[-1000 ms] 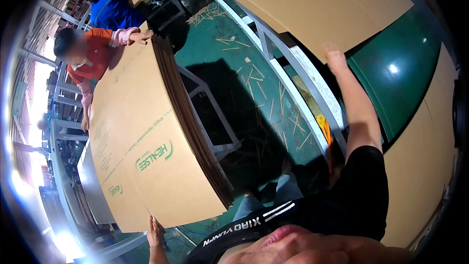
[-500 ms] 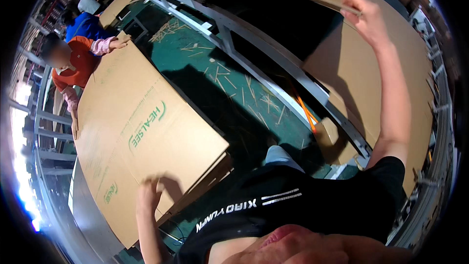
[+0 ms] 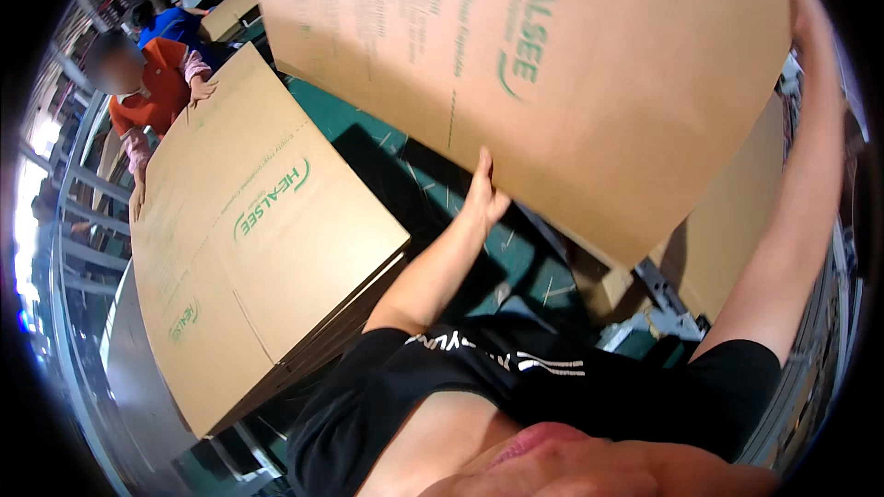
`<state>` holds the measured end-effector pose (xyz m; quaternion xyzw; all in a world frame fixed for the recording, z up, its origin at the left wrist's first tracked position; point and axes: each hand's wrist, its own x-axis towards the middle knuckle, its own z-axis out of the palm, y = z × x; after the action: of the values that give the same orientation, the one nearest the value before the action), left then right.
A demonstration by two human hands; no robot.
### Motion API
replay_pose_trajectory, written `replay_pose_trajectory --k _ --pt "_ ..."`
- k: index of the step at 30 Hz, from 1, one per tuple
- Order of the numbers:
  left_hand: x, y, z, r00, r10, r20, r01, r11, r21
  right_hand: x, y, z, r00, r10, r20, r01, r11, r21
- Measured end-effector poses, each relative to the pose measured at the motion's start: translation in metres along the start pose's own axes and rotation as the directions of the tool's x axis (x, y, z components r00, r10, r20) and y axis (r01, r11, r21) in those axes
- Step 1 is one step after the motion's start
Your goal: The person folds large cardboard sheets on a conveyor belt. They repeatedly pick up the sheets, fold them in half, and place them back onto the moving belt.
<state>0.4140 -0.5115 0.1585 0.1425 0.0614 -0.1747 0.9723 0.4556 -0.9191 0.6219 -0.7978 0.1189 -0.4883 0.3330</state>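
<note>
A large brown cardboard sheet (image 3: 635, 101) with green print is raised and tilted before me, filling the upper right. My left hand (image 3: 485, 195) grips its lower edge, thumb on the printed face and fingers hidden behind. At the sheet's right edge, my right hand (image 3: 803, 5) holds on with the arm stretched up; its fingers are mostly hidden. To the left lies a stack of similar cardboard sheets (image 3: 276, 267). A co-worker in an orange top (image 3: 152, 92) stands at the stack's far left side, both hands resting on the top sheet.
A metal frame (image 3: 663, 290) and more cardboard (image 3: 737, 202) stand at the right, partly behind the raised sheet. Thin scraps lie on the green floor (image 3: 359, 143). A grey metal surface (image 3: 138, 359) borders the stack. Further people (image 3: 175, 28) are at the back left.
The sheet in my right hand has swung up, its printed face now showing. My left hand has moved from above the stack to the sheet's lower edge. The co-worker's hands stay on the stack.
</note>
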Motion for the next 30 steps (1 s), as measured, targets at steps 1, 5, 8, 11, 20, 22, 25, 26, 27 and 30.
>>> replay_pose_trajectory --k 1,5,8,11,20,22,25,26,27,30 --pt "0.0 -0.003 -0.007 1.0 0.004 -0.016 -0.003 1.0 0.024 0.007 0.041 0.023 0.994 0.104 0.042 -0.105 0.994 0.038" --pt "0.02 0.001 -0.02 0.973 0.128 -0.192 -0.077 0.964 0.255 -0.055 0.28 0.123 0.863 0.403 0.303 -0.474 0.855 0.212" --pt "0.035 0.029 0.003 0.896 0.368 -0.249 -0.207 0.842 0.499 -0.19 0.391 0.212 0.625 0.605 0.493 -0.775 0.559 0.295" --pt "0.031 0.069 0.02 0.862 0.446 -0.24 -0.186 0.719 0.67 -0.267 0.401 0.248 0.342 0.685 0.644 -0.914 0.403 0.057" --pt "-0.097 0.188 0.095 0.815 0.52 -0.256 -0.131 0.595 0.793 -0.372 0.292 0.247 0.272 0.311 0.911 -0.896 -0.263 0.357" --pt "-0.14 0.218 0.099 0.802 0.537 -0.262 -0.136 0.591 0.795 -0.386 0.252 0.236 0.294 0.299 0.908 -0.879 -0.288 0.38" --pt "-0.226 0.27 0.089 0.778 0.58 -0.24 -0.161 0.554 0.817 -0.415 0.19 0.221 0.315 0.19 0.93 -0.864 -0.347 0.364" --pt "-0.261 0.289 0.081 0.76 0.611 -0.224 -0.164 0.513 0.843 -0.429 0.168 0.215 0.315 0.138 0.939 -0.862 -0.372 0.344" --pt "-0.302 0.307 0.071 0.731 0.644 -0.227 -0.182 0.504 0.844 -0.446 0.128 0.201 0.292 0.108 0.95 -0.866 -0.393 0.31" --pt "-0.432 0.367 0.032 0.64 0.742 -0.201 -0.226 0.431 0.874 -0.51 0.031 0.158 0.265 -0.02 0.964 -0.904 -0.352 0.241"
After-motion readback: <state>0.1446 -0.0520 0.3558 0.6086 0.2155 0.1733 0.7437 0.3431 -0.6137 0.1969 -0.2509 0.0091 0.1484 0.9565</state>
